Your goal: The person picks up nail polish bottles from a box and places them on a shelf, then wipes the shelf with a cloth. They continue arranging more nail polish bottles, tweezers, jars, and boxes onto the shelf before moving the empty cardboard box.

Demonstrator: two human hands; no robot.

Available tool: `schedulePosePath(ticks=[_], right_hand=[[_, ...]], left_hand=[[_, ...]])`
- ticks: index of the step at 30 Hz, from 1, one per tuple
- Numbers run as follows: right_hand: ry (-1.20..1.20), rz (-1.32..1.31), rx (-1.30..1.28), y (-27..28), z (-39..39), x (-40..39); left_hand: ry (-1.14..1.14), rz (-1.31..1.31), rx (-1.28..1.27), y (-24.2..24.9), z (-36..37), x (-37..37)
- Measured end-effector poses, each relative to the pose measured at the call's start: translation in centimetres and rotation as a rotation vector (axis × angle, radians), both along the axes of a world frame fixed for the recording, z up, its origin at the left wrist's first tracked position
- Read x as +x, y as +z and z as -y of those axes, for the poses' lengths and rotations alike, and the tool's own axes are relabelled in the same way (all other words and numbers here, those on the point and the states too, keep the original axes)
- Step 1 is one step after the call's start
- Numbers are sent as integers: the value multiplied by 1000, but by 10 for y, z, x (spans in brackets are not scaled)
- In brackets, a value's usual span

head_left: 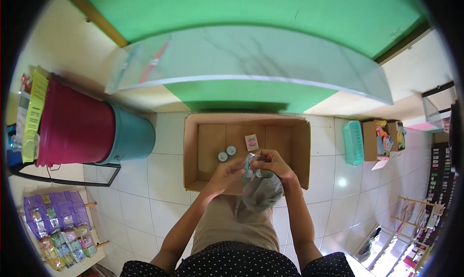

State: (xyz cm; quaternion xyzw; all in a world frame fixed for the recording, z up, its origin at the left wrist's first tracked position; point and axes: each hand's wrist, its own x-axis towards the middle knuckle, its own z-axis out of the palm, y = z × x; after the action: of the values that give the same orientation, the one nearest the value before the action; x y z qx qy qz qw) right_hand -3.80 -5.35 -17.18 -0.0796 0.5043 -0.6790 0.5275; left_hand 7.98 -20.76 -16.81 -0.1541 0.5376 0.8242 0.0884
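L hand (225, 176) and R hand (274, 165) both pinched a shiny pkt (249, 165), approx carton's (301, 151) 6 o'clock side. Looked light, flexy, prob slippery; edges seemed best grip.

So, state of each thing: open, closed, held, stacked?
Left hand, right hand: closed on clear packet.
Clear packet: held; sealed or not, can't tell.
Gray bundle: bunched at right hand; how held, unclear.
Large carton: open-topped, on the floor.
Round tubs: look closed, inside large carton.
Small box: looks closed, inside large carton.
Red bucket, teal bucket: stacked.
Small carton: open, packets inside.
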Motion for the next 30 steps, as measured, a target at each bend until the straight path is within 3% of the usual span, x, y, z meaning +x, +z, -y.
schedulePosePath(ticks=[2, 4, 5, 7, 8, 10, 11, 12, 15, 17, 18, 20, 21, 23, 27, 30], right_hand=[[-67, 41, 7, 36, 7, 0], [-487, -79, 84, 69, 15, 1], [-482, -95, 74, 78, 23, 6], [-926, -590, 163, 94, 43, 20], [-912, -605, 130, 103, 52, 27], [-816, -1227, 144, 120, 64, 44], [-846, -1284, 101, 117, 66, 42], [-883, -1128, 42, 120, 69, 38], [-887, -1146, 71, 137, 66, 28], [-787, -1085, 45, 154, 65, 29], [-784, -1091, 37, 164, 66, 32], [-579, -857, 36, 186, 69, 39], [-564, -744, -60, 195, 75, 41], [-566, -736, -118, 200, 86, 33], [-566, -628, -137, 207, 89, 10], [-574, -670, -158, 209, 97, -10]], left_hand=[[-44, -17, -15, 28, -7, -4], [161, 21, 47, 47, -15, -4], [167, 3, 43, 53, -19, -4], [180, 90, -355, 64, -24, -4], [207, 69, -368, 69, -27, -4], [275, -318, -567, 83, -30, -2], [318, -321, -450, 93, -27, -1], [337, -335, -466, 100, -24, -4], [437, -379, -403, 126, -15, -2], [268, -51, -855, 163, 9, -6], [276, -56, -857, 176, 16, -10], [520, -361, -1215, 194, 27, -17], [525, -365, -1214, 196, 29, -23], [583, -694, -1522, 196, 28, -36], [638, -799, -1565, 203, 31, -46], [549, -818, -1430, 205, 37, -42]])
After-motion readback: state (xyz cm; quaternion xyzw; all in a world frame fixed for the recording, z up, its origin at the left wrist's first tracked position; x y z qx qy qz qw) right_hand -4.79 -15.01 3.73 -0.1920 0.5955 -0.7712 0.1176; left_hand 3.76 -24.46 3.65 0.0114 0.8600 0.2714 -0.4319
